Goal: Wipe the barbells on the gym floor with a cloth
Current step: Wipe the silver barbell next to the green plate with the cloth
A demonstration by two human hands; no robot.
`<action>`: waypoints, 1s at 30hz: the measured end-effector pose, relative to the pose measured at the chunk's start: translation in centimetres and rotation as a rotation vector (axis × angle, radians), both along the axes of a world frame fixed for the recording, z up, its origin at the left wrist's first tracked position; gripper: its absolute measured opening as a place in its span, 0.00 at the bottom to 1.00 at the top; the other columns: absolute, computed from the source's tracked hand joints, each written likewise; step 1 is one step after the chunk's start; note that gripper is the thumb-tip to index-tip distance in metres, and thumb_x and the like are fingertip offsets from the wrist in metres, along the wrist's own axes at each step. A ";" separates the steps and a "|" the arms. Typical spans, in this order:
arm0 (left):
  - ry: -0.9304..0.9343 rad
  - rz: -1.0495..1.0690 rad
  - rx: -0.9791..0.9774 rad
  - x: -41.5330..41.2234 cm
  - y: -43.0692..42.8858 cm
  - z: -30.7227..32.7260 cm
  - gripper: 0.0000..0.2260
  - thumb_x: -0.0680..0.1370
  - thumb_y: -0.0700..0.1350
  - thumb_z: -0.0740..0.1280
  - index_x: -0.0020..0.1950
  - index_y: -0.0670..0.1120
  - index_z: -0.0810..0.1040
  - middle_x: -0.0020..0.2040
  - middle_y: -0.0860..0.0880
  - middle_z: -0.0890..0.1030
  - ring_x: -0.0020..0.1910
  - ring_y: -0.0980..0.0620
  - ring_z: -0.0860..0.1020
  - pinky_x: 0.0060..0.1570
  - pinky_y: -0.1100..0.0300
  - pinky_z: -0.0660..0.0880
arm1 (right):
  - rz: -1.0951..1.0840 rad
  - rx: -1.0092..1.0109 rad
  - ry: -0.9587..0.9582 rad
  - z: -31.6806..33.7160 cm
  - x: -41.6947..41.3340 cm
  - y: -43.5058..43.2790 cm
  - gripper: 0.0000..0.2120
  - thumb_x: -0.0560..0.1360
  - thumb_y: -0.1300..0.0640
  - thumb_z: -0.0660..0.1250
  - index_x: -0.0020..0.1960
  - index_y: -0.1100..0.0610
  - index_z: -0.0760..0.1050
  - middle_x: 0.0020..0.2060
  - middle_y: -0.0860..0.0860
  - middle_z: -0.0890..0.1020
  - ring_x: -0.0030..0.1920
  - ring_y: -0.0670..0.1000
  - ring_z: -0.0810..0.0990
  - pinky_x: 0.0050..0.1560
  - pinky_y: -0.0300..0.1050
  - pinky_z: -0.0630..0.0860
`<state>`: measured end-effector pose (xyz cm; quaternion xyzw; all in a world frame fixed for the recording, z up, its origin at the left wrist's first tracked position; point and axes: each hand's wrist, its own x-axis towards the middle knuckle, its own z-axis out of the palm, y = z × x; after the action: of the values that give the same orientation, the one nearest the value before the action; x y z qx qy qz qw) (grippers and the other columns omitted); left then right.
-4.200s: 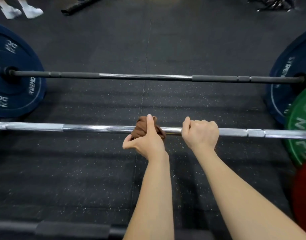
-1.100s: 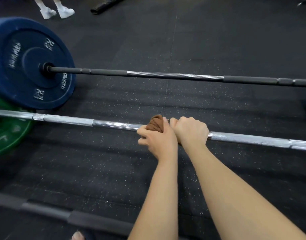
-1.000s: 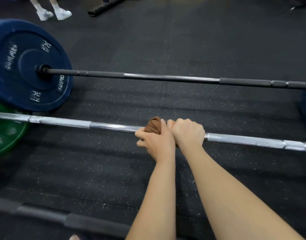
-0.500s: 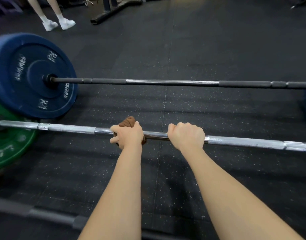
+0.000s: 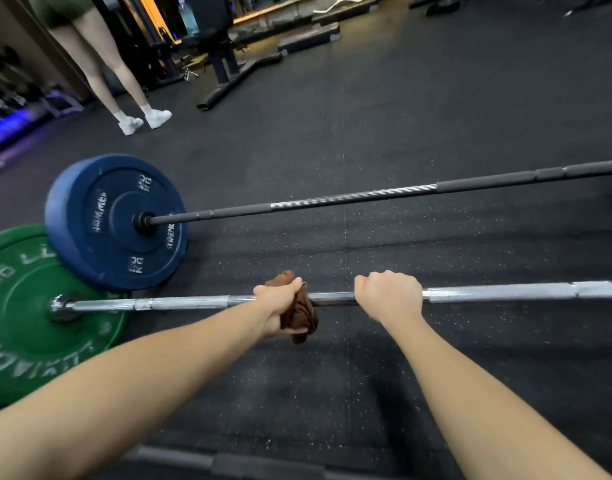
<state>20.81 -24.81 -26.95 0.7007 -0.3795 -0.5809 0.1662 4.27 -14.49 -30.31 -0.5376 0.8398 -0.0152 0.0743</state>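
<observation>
1. The cloth [image 5: 299, 317] is rust brown.
2. The near barbell [image 5: 505, 292] is bright silver, with finely ridged stretches.
3. At its left end, the green plate [image 5: 23, 327] has white lettering.
4. Beyond the near barbell, the blue plate [image 5: 100, 244] has white lettering, and the far barbell [image 5: 353, 196] is matte black with a silver ridged middle.
5. Under the near barbell, the floor [image 5: 332, 393] is black with pale speckles.

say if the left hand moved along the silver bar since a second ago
Yes: left hand with cloth slid left along the bar, toward the green plate.

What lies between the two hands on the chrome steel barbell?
Only a short bare stretch of the chrome barbell separates the left hand, gripping the brown cloth, from the right hand, as the head view shows.
</observation>
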 end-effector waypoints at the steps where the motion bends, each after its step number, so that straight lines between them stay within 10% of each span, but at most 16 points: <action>1: 0.025 0.028 -0.047 0.0 0.4 -0.3 0.29 0.75 0.53 0.77 0.64 0.49 0.61 0.56 0.40 0.77 0.49 0.37 0.83 0.37 0.33 0.82 | 0.014 0.015 0.029 0.0 0.0 0.0 0.11 0.71 0.69 0.59 0.44 0.53 0.67 0.31 0.49 0.70 0.30 0.53 0.70 0.34 0.41 0.64; 10: 0.059 0.270 -0.228 -1.3 1.4 -2.3 0.21 0.78 0.51 0.74 0.61 0.53 0.63 0.63 0.44 0.65 0.43 0.51 0.72 0.54 0.51 0.79 | -0.081 0.134 0.002 0.0 0.0 -1.4 0.08 0.78 0.64 0.56 0.42 0.54 0.64 0.38 0.50 0.76 0.36 0.56 0.74 0.40 0.45 0.73; 17: 0.178 0.126 -0.364 0.7 1.8 -5.4 0.21 0.77 0.59 0.72 0.59 0.56 0.63 0.55 0.52 0.65 0.46 0.55 0.75 0.38 0.64 0.70 | -0.021 0.267 -0.053 2.1 3.3 -5.1 0.22 0.85 0.49 0.43 0.72 0.49 0.68 0.60 0.55 0.80 0.58 0.61 0.78 0.60 0.55 0.74; 22: 0.184 0.199 -0.331 1.3 1.6 -4.6 0.22 0.75 0.60 0.74 0.56 0.58 0.63 0.55 0.52 0.67 0.45 0.55 0.76 0.49 0.52 0.79 | -0.095 0.159 -0.512 1.3 7.6 -11.5 0.34 0.75 0.30 0.40 0.51 0.50 0.77 0.57 0.55 0.78 0.58 0.56 0.75 0.68 0.57 0.69; 25: 0.164 0.261 -0.381 3.5 0.5 -4.8 0.22 0.75 0.60 0.74 0.57 0.56 0.64 0.55 0.52 0.68 0.46 0.56 0.76 0.47 0.55 0.76 | -0.061 0.197 -0.331 0.0 8.8 -11.2 0.32 0.82 0.39 0.39 0.61 0.53 0.78 0.60 0.55 0.82 0.60 0.60 0.78 0.60 0.55 0.70; 30: 0.201 0.418 -0.417 5.8 -1.7 -4.3 0.21 0.77 0.57 0.73 0.60 0.53 0.65 0.57 0.49 0.69 0.44 0.55 0.76 0.40 0.60 0.72 | 0.025 0.236 -0.260 -0.5 9.0 -10.6 0.28 0.80 0.44 0.44 0.43 0.56 0.78 0.36 0.50 0.85 0.41 0.55 0.80 0.50 0.52 0.74</action>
<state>26.59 -26.50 -31.24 0.6534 -0.3199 -0.5101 0.4589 13.22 -25.10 -30.77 -0.5291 0.8122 0.0150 0.2453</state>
